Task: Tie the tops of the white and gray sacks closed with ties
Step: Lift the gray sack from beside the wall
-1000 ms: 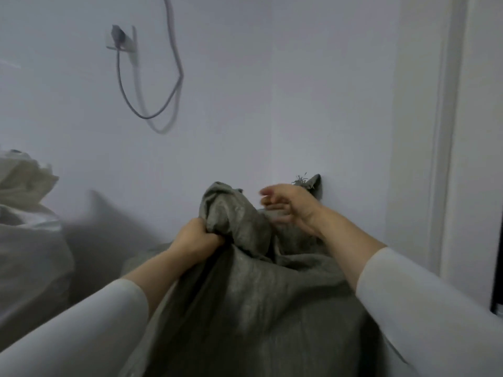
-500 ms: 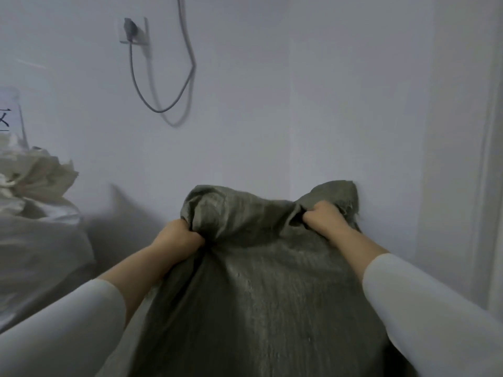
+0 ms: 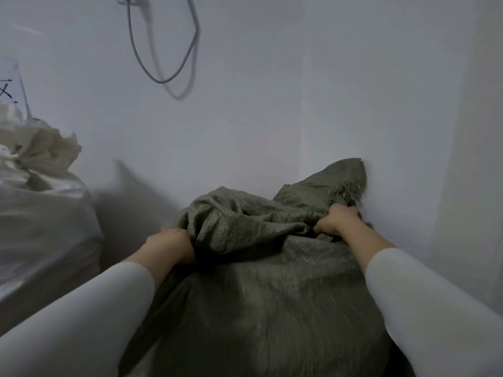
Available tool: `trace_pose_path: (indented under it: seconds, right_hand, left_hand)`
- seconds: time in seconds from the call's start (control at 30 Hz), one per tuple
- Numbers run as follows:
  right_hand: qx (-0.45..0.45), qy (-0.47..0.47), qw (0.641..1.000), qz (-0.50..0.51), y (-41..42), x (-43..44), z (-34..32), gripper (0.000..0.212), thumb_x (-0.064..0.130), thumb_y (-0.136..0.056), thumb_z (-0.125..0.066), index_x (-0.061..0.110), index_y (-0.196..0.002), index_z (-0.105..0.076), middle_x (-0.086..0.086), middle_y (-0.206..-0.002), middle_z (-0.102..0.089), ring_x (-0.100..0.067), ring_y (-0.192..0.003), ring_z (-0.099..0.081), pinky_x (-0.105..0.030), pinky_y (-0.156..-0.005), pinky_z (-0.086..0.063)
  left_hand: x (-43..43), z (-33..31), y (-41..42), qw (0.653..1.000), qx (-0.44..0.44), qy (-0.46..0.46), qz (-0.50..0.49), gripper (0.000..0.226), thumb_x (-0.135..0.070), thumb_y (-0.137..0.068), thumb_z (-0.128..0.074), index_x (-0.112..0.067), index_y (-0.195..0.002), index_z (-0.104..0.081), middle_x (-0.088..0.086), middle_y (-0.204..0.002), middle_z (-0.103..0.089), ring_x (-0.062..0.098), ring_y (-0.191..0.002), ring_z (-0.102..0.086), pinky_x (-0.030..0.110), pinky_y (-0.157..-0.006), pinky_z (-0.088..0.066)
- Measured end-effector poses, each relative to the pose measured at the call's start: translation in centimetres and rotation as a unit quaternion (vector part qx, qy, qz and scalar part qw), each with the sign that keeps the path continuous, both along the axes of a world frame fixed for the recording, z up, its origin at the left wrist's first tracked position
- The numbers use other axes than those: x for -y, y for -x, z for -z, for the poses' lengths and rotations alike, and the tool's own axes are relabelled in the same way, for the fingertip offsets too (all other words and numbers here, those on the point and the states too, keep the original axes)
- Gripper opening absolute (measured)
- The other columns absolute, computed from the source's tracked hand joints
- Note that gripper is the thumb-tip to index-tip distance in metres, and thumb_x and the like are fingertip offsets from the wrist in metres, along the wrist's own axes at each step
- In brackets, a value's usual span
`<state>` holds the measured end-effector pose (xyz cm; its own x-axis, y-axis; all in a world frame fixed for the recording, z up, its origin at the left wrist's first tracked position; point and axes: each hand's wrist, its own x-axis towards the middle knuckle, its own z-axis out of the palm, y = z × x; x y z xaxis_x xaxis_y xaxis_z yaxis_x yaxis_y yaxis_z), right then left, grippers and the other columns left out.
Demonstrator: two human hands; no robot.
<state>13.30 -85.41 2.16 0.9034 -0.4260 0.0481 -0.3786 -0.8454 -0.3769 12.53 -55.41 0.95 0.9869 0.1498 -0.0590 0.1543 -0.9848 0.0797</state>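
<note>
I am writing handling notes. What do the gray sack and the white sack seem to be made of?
Gray sack: probably woven plastic fabric, matte with a faint sheen; a weave grain shows and threads fray at its top corner. White sack: perhaps woven plastic, glossier; its creased side catches light, but blur hides any weave.

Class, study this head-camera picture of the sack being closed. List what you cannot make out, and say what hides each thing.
All in the head view:
1. Fingertips of the left hand and right hand: buried in folds of the gray sack.
2. The sack's contents: covered by its own fabric.
3. Any tie: none shows.
4. Wall plug: cut off by the top edge.
5. Black writing on the sign: cut off by the left edge.
</note>
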Motion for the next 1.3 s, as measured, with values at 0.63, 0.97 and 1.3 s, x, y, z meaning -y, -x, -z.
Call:
trace_pose_path:
  seconds: [0.63, 0.97, 1.3]
  right_hand:
    - [0.423, -0.426, 0.798, 0.046, 3.1, -4.3, -8.6, 0.050, -0.006, -0.074, -0.054, 0.004, -0.124, -0.055, -0.014, -0.116, -0.062, -0.030, -0.101, -0.060, -0.034, -0.082, -0.052]
    - [0.596, -0.315, 0.736, 0.057, 17.7, -10.3, -19.2, 0.055, 0.001, -0.078, -0.053, 0.008, -0.132, -0.050, -0.009, -0.128, -0.058, -0.024, -0.113, -0.056, -0.029, -0.095, -0.046]
    - [0.694, -0.192, 0.680, 0.139, 38.2, -13.5, -23.2, 0.030, -0.003, -0.075, -0.046, 0.011, -0.096, -0.064, -0.001, -0.081, -0.055, -0.015, -0.081, -0.051, -0.020, -0.062, -0.044]
  left_hand:
    - [-5.5, -5.9, 5.7, 0.935, 0.261, 0.236, -0.051, 0.020, -0.006, -0.088, -0.047, -0.006, -0.067, -0.044, 0.015, -0.085, -0.050, 0.035, -0.091, -0.056, 0.037, -0.076, -0.043]
    - [-12.7, -12.3, 12.8, 0.854, 0.364, 0.371, -0.018, 0.018, -0.005, -0.085, -0.046, 0.004, -0.096, -0.057, 0.028, -0.107, -0.058, 0.043, -0.102, -0.055, 0.044, -0.086, -0.045]
    - [-13.4, -18.0, 24.2, 0.814, 0.379, 0.425, 0.116, 0.023, -0.005, -0.084, -0.045, 0.004, -0.100, -0.058, 0.027, -0.112, -0.058, 0.043, -0.106, -0.054, 0.042, -0.089, -0.044]
